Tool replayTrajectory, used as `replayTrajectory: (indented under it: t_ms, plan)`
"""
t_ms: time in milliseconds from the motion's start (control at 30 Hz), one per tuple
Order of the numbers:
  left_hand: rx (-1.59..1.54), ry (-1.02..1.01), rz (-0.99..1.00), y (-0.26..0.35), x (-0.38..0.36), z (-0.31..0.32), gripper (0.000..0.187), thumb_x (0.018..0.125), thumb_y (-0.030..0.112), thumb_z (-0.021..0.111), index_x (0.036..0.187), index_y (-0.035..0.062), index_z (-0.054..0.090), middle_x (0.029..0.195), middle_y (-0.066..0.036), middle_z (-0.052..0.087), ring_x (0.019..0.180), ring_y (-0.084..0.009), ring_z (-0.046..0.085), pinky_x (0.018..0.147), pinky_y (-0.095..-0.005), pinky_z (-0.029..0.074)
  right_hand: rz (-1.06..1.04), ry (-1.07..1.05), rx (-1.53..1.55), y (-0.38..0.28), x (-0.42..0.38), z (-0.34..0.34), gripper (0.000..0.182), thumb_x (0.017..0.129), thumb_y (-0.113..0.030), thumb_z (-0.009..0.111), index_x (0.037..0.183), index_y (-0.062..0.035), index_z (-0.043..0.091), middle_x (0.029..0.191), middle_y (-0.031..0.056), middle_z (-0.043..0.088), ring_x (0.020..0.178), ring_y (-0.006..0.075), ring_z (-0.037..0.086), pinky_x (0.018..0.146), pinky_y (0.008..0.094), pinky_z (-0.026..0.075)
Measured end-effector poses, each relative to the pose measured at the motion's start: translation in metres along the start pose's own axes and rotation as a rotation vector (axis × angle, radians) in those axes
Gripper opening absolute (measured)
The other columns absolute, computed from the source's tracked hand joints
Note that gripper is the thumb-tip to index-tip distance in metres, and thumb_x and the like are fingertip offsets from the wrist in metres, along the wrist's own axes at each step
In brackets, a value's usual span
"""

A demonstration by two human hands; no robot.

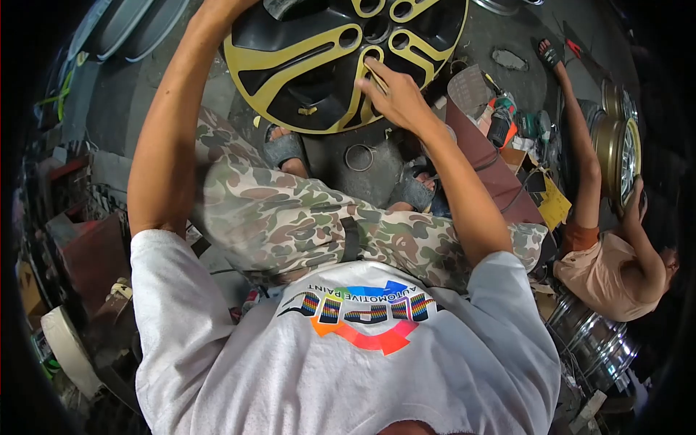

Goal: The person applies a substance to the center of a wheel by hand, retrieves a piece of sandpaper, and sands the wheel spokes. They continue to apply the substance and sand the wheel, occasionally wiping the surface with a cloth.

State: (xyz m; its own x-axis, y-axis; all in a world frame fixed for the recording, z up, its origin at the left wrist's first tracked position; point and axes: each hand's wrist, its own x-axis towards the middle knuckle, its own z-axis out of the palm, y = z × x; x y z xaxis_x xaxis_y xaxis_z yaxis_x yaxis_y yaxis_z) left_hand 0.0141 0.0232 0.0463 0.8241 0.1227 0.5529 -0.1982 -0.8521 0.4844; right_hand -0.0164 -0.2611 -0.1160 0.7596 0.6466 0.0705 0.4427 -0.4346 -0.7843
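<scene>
Presently touching the wheel (pixel 304 56) at twelve o'clock with right hand (pixel 395 93), fingers apart; reaching toward eleven with left hand (pixel 235 3), fingers cut off, cannot tell their state.

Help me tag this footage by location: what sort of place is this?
Probably a wheel repair or refinishing workshop: the person's right hand is at a large black-and-yellow wheel, shiny metal rims sit at lower right, and what looks like a power tool lies among clutter.
</scene>
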Motion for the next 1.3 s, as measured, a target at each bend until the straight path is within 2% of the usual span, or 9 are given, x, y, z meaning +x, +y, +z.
replayTrajectory:
  t_ms: [67,333,400,433,533,800,1067,1233,1300]
  plan:
    - [-0.039,0.0,-0.013,0.002,0.001,-0.001,0.037,0.097,0.028,0.071,0.116,-0.0037,0.069,0.104,-0.024,0.073,0.097,-0.0345,0.072,0.085,-0.0402,0.054,0.33,-0.264,-0.133,-0.028,0.023,-0.012,0.049,0.102,-0.035,0.06,0.139,-0.0025,0.061,0.123,0.0294,0.068,0.119,0.0458,0.063,0.101,0.0468,0.051]
    - [0.017,-0.024,-0.063,0.005,0.002,-0.001,0.036,0.099,0.029,0.067,0.116,-0.0022,0.069,0.101,-0.021,0.075,0.094,-0.0279,0.073,0.082,-0.0383,0.055,0.104,0.095,0.134,-0.003,0.003,0.005,0.044,0.103,-0.034,0.052,0.129,-0.0025,0.068,0.107,0.0252,0.073,0.104,0.045,0.068,0.095,0.0447,0.052]
    - [-0.062,-0.024,-0.023,0.004,0.003,0.001,0.036,0.101,0.031,0.064,0.113,-0.0032,0.069,0.097,-0.021,0.075,0.091,-0.0279,0.073,0.079,-0.0385,0.054,0.191,0.003,0.217,0.002,0.02,0.007,0.044,0.103,-0.033,0.051,0.132,-0.003,0.067,0.089,0.0207,0.07,0.083,0.0405,0.064,0.085,0.0408,0.052]
    - [-0.031,-0.044,-0.09,0.006,0.002,-0.001,0.036,0.101,0.031,0.064,0.112,-0.0035,0.069,0.094,-0.021,0.074,0.088,-0.0263,0.072,0.078,-0.0386,0.053,0.262,-0.003,0.307,0.0,0.018,0.008,0.042,0.104,-0.034,0.051,0.123,-0.0006,0.069,0.074,0.0124,0.06,0.07,0.0278,0.054,0.075,0.0378,0.049]
    - [-0.04,-0.032,-0.137,-0.007,0.006,0.004,0.039,0.102,0.033,0.063,0.107,-0.0049,0.07,0.087,-0.019,0.072,0.08,-0.0213,0.067,0.073,-0.0388,0.051,0.405,0.09,0.548,-0.018,-0.005,0.01,0.039,0.104,-0.034,0.052,0.106,0.0018,0.068,0.071,0.0061,0.056,0.069,0.0178,0.053,0.07,0.0365,0.047]
    - [0.033,-0.031,-0.143,0.003,0.0,-0.005,0.047,0.103,0.04,0.06,0.105,-0.0061,0.07,0.087,-0.02,0.072,0.082,-0.0208,0.067,0.075,-0.0393,0.051,0.408,0.29,0.802,-0.024,-0.003,0.048,0.048,0.106,-0.033,0.052,0.138,0.0016,0.062,0.07,0.0001,0.054,0.065,0.0125,0.05,0.064,0.0321,0.045]
    - [0.106,-0.072,-0.191,0.005,0.005,-0.004,0.054,0.104,0.045,0.056,0.104,-0.0071,0.07,0.086,-0.026,0.072,0.084,-0.0279,0.071,0.077,-0.043,0.051,0.388,0.387,0.678,-0.025,0.005,0.062,0.051,0.107,-0.034,0.047,0.137,0.0053,0.059,0.069,0.0113,0.059,0.064,0.0224,0.059,0.069,0.037,0.048]
    - [0.076,-0.083,-0.225,0.001,0.007,0.001,0.051,0.104,0.043,0.055,0.106,-0.006,0.069,0.087,-0.026,0.071,0.083,-0.0276,0.071,0.074,-0.0426,0.051,0.139,0.554,0.254,-0.021,-0.007,0.067,0.046,0.107,-0.029,0.045,0.135,0.0032,0.061,0.109,0.0287,0.071,0.103,0.051,0.066,0.092,0.0537,0.051]
    - [0.056,-0.114,-0.225,0.004,0.008,0.0,0.05,0.104,0.042,0.055,0.106,-0.006,0.069,0.087,-0.026,0.071,0.082,-0.0277,0.071,0.074,-0.0427,0.051,0.176,0.341,0.134,-0.012,0.005,0.045,0.04,0.106,-0.029,0.046,0.133,-0.0044,0.063,0.104,0.0297,0.071,0.101,0.051,0.065,0.092,0.0553,0.051]
